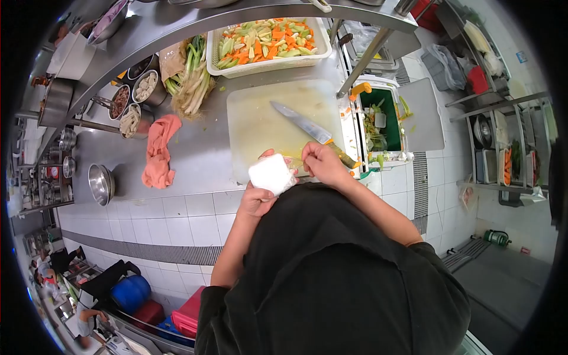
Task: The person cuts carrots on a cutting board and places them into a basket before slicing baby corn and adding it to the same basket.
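Note:
My left hand (260, 200) grips a small white foam tray (270, 174), tilted with its white face up; what looks like clear film shows at its right edge. Just to the right, my right hand (321, 163) has its fingers curled in a pinch. What they hold, if anything, I cannot make out. Beneath both hands lies a pale cutting board (251, 112) with wet yellowish marks. A large knife (302, 123) lies across it, its handle near my right hand.
A white basket (266, 70) of cut vegetables stands behind the board. Spring onions (192, 83), an orange cloth (158, 155) and a metal bowl (101, 184) are to the left. A green-lined bin (390, 118) with vegetable scraps is right. Overhead runs a metal shelf (142, 44).

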{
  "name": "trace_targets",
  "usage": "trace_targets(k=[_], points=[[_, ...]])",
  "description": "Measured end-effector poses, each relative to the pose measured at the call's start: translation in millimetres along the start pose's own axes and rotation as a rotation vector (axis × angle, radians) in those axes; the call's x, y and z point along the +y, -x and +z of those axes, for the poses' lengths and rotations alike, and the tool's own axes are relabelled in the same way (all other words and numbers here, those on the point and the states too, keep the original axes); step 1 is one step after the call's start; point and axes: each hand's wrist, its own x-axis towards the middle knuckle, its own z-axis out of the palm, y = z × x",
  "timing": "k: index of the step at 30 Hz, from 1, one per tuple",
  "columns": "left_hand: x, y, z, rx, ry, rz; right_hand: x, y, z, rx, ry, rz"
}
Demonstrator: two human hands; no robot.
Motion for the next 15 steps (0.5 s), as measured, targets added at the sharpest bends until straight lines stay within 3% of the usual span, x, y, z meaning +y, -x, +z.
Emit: trace_targets(k=[1, 2, 4, 7, 11, 13, 15], points=[[2.2, -0.7, -1.2, 0.055, 0.015, -0.014, -0.5, 0.4, -2.3, -0.023, 0.201, -0.085], [2.3, -1.6, -6.2, 0.055, 0.015, -0.017, -9.3, 1.2, -2.1, -0.021, 0.200, -0.083], [-1.6, -3.0, -18.5, 0.017, -0.329, -0.136, -39.9, 7.9, -2.0, -0.133, 0.314, -0.620], [4.3, -7.0, -20.1, 0.067, -0.437, -0.305, -61.6, 14.6, -2.3, -0.313, 0.493, -0.563], [-1.0, -12.9, -21.4, -0.053, -0.478, -0.230, -60.4, 9.3, 0.1, -0.317, 0.496, -0.480], [-5.4, -12.2, -19.1, -0.049, -0.106, -0.227, -51.3, 9.2, 6.4, -0.267, 0.484, -0.522], [-3.1, -11.3, -24.6, 0.003, -0.072, -0.291, -46.2, 10.7, 9.9, -0.215, 0.473, -0.564]])
